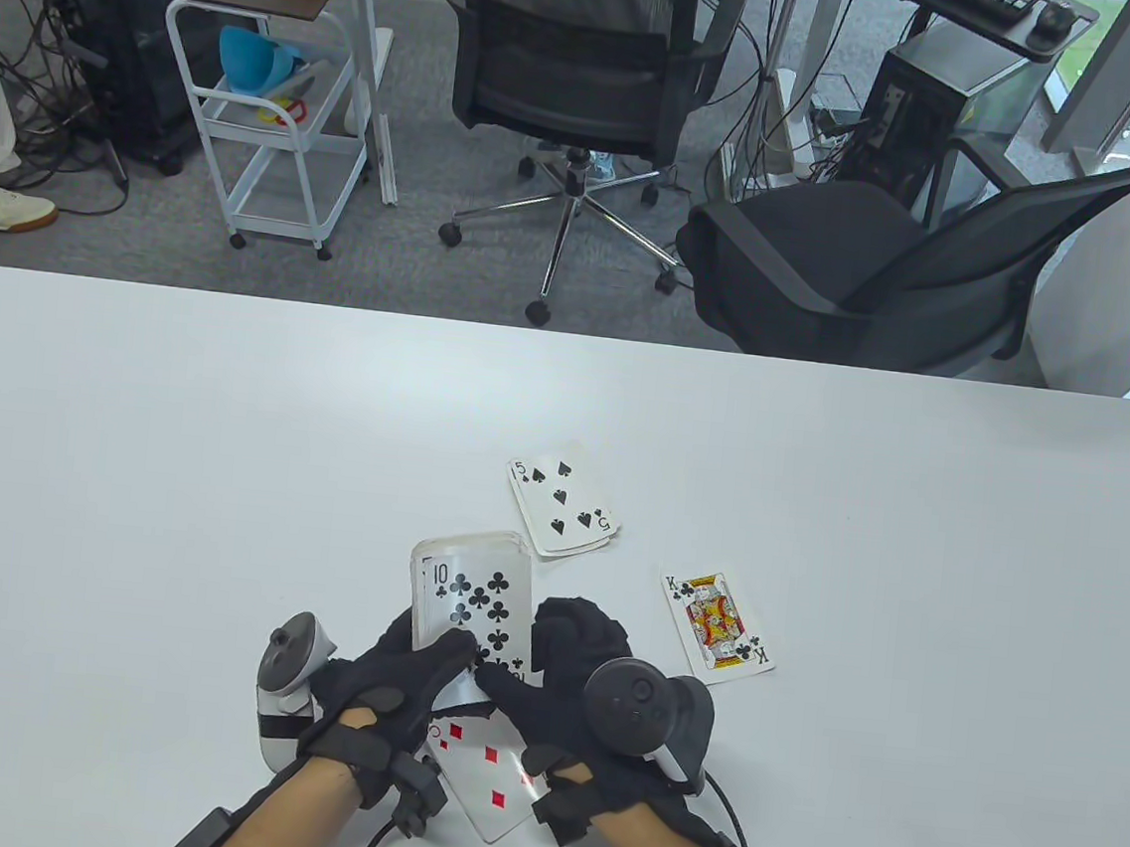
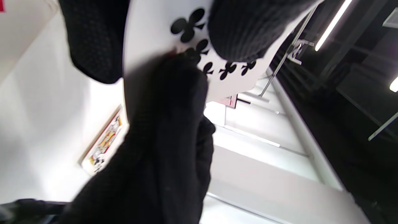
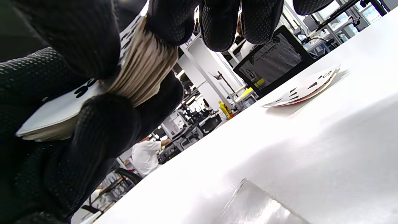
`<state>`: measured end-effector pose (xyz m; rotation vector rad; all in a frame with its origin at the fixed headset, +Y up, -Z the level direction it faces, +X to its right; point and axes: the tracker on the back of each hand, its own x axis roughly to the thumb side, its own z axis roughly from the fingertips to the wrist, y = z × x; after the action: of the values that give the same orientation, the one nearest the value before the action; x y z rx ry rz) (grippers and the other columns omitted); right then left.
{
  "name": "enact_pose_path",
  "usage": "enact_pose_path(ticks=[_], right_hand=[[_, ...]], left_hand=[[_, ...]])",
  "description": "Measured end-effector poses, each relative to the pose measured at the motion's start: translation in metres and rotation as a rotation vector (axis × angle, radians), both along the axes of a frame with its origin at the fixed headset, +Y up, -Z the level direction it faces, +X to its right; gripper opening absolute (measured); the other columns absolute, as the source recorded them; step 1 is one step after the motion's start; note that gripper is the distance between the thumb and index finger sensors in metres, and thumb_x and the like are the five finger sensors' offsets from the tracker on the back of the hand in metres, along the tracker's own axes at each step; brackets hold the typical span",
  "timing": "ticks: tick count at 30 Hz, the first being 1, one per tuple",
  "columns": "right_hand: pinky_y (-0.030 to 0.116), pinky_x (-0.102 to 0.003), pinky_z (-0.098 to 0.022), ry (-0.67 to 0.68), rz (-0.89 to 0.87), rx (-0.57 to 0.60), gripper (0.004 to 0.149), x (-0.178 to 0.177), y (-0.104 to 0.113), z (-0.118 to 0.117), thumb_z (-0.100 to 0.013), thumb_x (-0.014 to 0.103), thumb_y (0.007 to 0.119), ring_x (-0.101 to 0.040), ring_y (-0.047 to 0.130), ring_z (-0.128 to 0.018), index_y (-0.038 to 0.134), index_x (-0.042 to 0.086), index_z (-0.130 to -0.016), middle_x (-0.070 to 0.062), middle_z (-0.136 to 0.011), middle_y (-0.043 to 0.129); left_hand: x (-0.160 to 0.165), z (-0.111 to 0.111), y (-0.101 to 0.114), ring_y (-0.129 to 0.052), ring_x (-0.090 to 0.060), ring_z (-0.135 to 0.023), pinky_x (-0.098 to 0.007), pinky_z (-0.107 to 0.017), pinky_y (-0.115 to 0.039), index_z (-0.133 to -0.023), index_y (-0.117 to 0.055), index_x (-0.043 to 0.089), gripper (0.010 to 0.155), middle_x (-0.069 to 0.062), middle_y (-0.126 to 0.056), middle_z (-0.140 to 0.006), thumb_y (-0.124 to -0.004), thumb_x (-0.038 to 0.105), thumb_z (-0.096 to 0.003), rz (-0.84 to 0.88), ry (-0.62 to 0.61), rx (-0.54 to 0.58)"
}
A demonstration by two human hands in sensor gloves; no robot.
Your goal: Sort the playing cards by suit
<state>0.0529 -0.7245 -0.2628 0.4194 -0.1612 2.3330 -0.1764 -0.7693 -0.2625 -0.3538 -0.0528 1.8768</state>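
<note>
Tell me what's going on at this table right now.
A person in sensor gloves is sorting playing cards by suit. Both hands, left hand and right hand, hold the deck just above the table, with the 10 of clubs face up on top. A small spade pile topped by a 5 lies further out, and a king of clubs lies alone to the right. A diamond card lies on the table under the hands.

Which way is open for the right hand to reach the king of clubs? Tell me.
Probably the direct one: the king of clubs lies alone on bare table beside the right hand, though that hand now grips the deck.
</note>
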Motion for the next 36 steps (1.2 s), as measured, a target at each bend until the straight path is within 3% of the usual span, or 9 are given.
enact_pose_path(ticks=[11, 15, 19, 23, 26, 29, 36], right_hand=[[0.048, -0.070, -0.069, -0.074, -0.050, 0.129, 0.037, 0.006, 0.009, 0.003, -0.052, 0.038, 0.082, -0.044, 0.069, -0.095, 0.086, 0.009, -0.074, -0.012, -0.094, 0.079], [0.049, -0.069, -0.069, -0.142, 0.067, 0.311, 0.046, 0.011, 0.020, 0.007, -0.050, 0.043, 0.086, -0.044, 0.067, -0.094, 0.079, 0.015, -0.085, -0.013, -0.097, 0.071], [0.046, -0.070, -0.070, -0.156, 0.009, 0.251, 0.044, 0.018, 0.023, 0.002, -0.051, 0.038, 0.087, -0.046, 0.062, -0.097, 0.075, 0.016, -0.087, -0.013, -0.099, 0.068], [0.045, -0.070, -0.070, -0.341, 0.111, 0.291, 0.040, 0.060, 0.035, -0.016, -0.052, 0.037, 0.085, -0.046, 0.059, -0.099, 0.076, 0.019, -0.087, -0.012, -0.101, 0.067], [0.042, -0.071, -0.070, -0.521, 0.118, 0.229, 0.038, 0.112, 0.037, -0.031, -0.054, 0.035, 0.083, -0.048, 0.054, -0.101, 0.076, 0.019, -0.088, -0.015, -0.104, 0.061], [0.038, -0.073, -0.070, -0.622, 0.184, 0.028, 0.038, 0.154, 0.030, -0.044, -0.055, 0.035, 0.082, -0.050, 0.046, -0.102, 0.077, 0.019, -0.089, -0.018, -0.107, 0.056], [0.027, -0.076, -0.069, -0.493, 0.261, -0.475, 0.038, 0.177, -0.007, -0.067, -0.057, 0.033, 0.084, -0.053, 0.028, -0.105, 0.079, 0.016, -0.090, -0.023, -0.111, 0.045]], left_hand=[[0.005, -0.001, -0.001, -0.087, -0.031, -0.091, -0.043, -0.054, -0.092, -0.106, -0.055, 0.030, 0.064, 0.002, -0.074, -0.105, -0.086, 0.046, -0.0526, 0.035, -0.047, -0.002], [0.008, -0.001, 0.002, -0.087, -0.031, -0.091, -0.043, -0.055, -0.092, -0.106, -0.055, 0.030, 0.064, 0.003, -0.073, -0.105, -0.087, 0.047, -0.0524, 0.067, -0.067, 0.020], [0.008, 0.000, 0.002, -0.088, -0.031, -0.091, -0.043, -0.054, -0.093, -0.106, -0.056, 0.030, 0.063, 0.002, -0.074, -0.105, -0.086, 0.046, -0.0526, 0.037, -0.049, 0.029], [0.004, -0.001, 0.002, -0.090, -0.031, -0.089, -0.043, -0.052, -0.094, -0.105, -0.057, 0.029, 0.062, 0.002, -0.076, -0.104, -0.085, 0.046, -0.0531, 0.020, -0.038, 0.024], [0.004, -0.002, 0.005, -0.091, -0.030, -0.088, -0.042, -0.051, -0.094, -0.105, -0.057, 0.029, 0.061, 0.002, -0.076, -0.103, -0.085, 0.046, -0.0532, 0.026, -0.015, 0.040], [0.006, -0.003, 0.006, -0.091, -0.031, -0.088, -0.042, -0.051, -0.094, -0.105, -0.057, 0.028, 0.062, 0.001, -0.076, -0.103, -0.085, 0.046, -0.0531, -0.015, -0.016, 0.056], [0.003, -0.004, 0.004, -0.091, -0.031, -0.088, -0.043, -0.051, -0.094, -0.105, -0.057, 0.028, 0.061, 0.001, -0.076, -0.103, -0.085, 0.046, -0.0533, -0.016, -0.003, 0.040]])
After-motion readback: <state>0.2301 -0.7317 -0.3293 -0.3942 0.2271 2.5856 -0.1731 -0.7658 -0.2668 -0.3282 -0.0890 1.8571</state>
